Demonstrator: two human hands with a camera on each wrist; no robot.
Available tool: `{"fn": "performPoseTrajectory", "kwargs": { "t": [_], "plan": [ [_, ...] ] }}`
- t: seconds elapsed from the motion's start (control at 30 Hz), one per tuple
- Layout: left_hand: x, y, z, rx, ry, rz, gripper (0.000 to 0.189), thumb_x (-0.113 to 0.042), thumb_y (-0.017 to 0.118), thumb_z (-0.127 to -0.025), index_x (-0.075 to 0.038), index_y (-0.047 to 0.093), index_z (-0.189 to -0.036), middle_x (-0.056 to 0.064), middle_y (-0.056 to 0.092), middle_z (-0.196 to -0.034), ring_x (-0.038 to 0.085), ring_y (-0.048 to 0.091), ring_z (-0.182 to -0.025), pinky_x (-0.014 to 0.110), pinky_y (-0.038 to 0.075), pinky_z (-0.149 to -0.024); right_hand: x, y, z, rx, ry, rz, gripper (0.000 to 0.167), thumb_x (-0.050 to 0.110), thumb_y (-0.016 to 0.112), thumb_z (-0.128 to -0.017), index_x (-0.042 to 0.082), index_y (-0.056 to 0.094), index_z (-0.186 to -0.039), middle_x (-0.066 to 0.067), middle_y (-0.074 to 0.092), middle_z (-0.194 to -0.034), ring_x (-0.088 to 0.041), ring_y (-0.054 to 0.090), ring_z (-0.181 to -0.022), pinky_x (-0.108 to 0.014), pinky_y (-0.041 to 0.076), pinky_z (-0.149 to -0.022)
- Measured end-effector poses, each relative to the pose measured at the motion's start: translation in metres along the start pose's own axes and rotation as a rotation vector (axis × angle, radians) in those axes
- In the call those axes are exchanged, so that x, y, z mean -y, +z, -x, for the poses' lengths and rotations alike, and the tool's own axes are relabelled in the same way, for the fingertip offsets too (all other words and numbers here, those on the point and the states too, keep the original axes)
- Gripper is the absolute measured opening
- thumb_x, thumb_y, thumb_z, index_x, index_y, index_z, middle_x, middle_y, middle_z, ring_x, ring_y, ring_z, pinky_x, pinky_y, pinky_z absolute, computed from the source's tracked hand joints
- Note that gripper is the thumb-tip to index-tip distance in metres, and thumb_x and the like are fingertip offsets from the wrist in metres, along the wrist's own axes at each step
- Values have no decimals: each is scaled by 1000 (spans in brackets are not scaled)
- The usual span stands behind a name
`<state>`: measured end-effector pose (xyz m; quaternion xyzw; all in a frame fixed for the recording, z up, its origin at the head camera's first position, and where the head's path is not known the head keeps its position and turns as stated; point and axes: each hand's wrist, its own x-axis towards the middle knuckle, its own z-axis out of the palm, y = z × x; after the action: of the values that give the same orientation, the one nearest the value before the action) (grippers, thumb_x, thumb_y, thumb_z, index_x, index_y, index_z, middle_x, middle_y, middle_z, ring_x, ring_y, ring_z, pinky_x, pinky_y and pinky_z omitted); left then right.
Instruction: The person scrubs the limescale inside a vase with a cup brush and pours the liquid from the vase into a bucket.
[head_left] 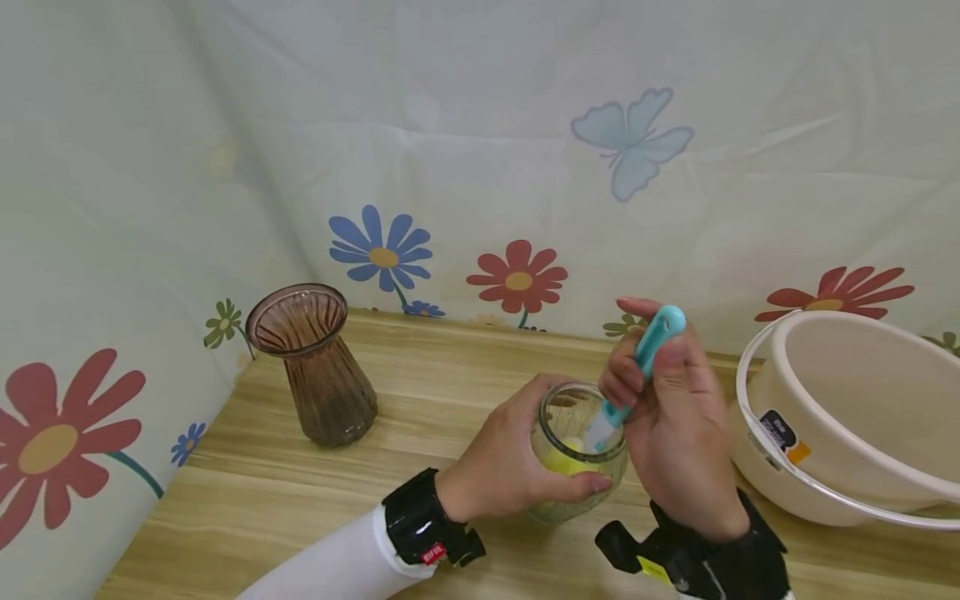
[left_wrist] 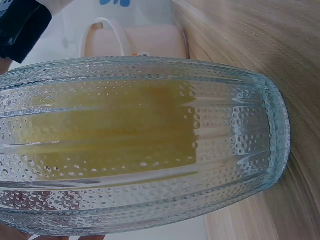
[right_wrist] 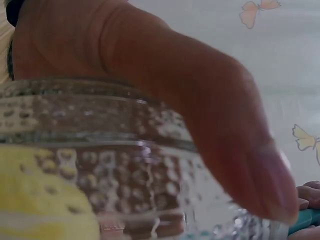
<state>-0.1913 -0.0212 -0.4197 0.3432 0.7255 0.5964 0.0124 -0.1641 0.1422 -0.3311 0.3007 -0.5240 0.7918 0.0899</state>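
Note:
My left hand (head_left: 504,458) grips a clear, textured glass jar (head_left: 564,510) around its side, thumb across the front. The jar leans slightly, its mouth facing up. In my right hand (head_left: 678,425) is a sponge bottle brush with a turquoise handle (head_left: 660,335), its white neck reaching through the jar's mouth. A yellow sponge head (left_wrist: 115,130) sits inside the jar, seen through the glass in the left wrist view. The left thumb (right_wrist: 220,115) presses on the jar near its rim in the right wrist view.
A brown, ribbed glass vase (head_left: 318,367) stands upright on the wooden table (head_left: 420,400) to the left. At the right is a cream bucket (head_left: 780,492) with a carrying handle and a label. A flower-patterned sheet (head_left: 480,183) hangs behind the table and along its left.

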Motion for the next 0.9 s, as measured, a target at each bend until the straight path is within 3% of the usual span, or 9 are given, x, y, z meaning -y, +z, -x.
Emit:
{"fn": "performPoseTrajectory", "kwargs": {
  "t": [0.3,0.63,0.9],
  "plan": [
    [0,0,0,4,4,4,79,-25,89,-80,-30,42,-143,-6,62,-132,11,64,-113,32,60,-95,-2,5,2,-44,94,255,43,30,27,-113,0,43,-140,-1,33,-88,-19,32,-79,-36,26,-72],
    [3,0,-1,-7,50,-20,76,-27,89,-79,-27,44,-141,-3,64,-126,9,66,-110,28,60,-91,-4,6,4,55,39,527,33,14,26,-114,3,48,-135,-5,42,-85,-20,42,-76,-30,39,-71],
    [4,-1,-1,-13,72,-53,76,-28,89,-79,-26,44,-141,-3,61,-132,8,64,-114,30,61,-91,-4,9,5,75,36,577,28,7,34,-112,6,52,-134,-6,48,-87,-20,47,-78,-32,40,-70]
  ]
}}
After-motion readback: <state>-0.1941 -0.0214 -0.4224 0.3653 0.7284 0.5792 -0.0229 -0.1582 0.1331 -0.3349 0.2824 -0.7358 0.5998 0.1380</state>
